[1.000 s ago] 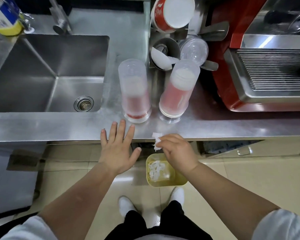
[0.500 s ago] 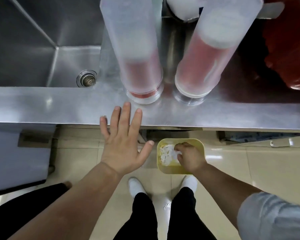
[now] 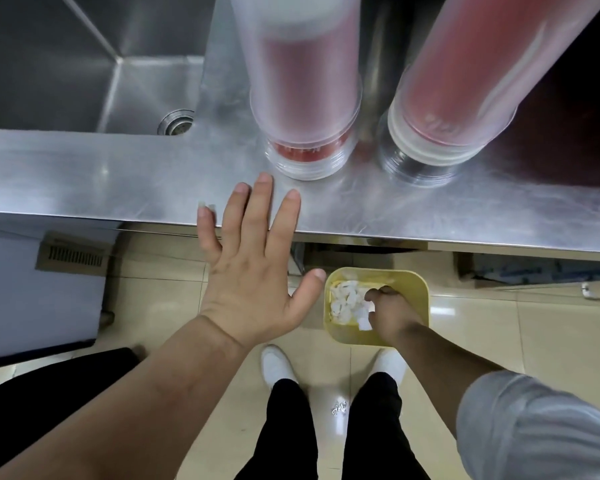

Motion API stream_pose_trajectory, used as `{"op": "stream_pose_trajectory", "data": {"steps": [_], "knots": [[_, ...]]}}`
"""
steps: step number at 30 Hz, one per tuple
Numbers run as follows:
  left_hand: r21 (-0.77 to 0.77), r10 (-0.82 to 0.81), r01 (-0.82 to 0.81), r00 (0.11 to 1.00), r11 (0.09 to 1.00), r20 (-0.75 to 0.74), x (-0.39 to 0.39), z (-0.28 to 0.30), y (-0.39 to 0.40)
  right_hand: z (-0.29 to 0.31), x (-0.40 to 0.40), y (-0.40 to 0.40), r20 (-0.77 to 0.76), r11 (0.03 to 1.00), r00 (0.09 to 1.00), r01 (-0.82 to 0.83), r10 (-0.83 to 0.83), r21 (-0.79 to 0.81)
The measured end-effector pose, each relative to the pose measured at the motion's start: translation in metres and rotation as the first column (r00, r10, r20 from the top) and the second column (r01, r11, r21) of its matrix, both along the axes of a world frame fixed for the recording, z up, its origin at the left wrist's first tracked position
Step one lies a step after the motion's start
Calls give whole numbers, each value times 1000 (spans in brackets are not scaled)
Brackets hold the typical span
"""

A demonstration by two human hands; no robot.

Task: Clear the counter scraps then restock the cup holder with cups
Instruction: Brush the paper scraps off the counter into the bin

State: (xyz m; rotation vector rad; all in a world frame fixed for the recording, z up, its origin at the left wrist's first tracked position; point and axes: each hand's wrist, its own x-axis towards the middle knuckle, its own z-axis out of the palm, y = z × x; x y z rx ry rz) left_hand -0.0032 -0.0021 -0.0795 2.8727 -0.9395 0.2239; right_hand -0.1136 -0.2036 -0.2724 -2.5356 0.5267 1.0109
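My left hand [image 3: 250,271] rests flat and open on the front edge of the steel counter [image 3: 118,174], fingers spread. My right hand [image 3: 392,313] is down inside the yellow bin [image 3: 420,289] on the floor, fingers curled over the white paper scraps [image 3: 343,299] in it. One white scrap [image 3: 364,323] sits right against that hand; whether it is held I cannot tell. Two sleeves of red cups stand on the counter, the left sleeve [image 3: 302,98] upright and the right sleeve [image 3: 465,98] leaning right.
A steel sink [image 3: 84,64] with its drain [image 3: 175,123] lies left of the cup sleeves. A grey cabinet [image 3: 32,289] stands under the counter at left. My white shoes [image 3: 278,365] are on the tiled floor just below the bin.
My right hand carried a paper scrap off the counter edge down into the yellow bin. My head has leaned closer to the counter. The left hand has stayed on the edge.
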Motion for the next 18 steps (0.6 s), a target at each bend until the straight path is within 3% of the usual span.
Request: {"op": "stream_pose_trajectory", "data": {"steps": [11, 18], "knots": [[61, 2, 7, 987, 998, -160, -2, 12, 2, 67, -2, -10, -74, 994, 991, -109, 110, 14], [215, 27, 39, 955, 976, -296, -1, 33, 2, 148, 1, -17, -107, 978, 972, -209, 211, 24]]}}
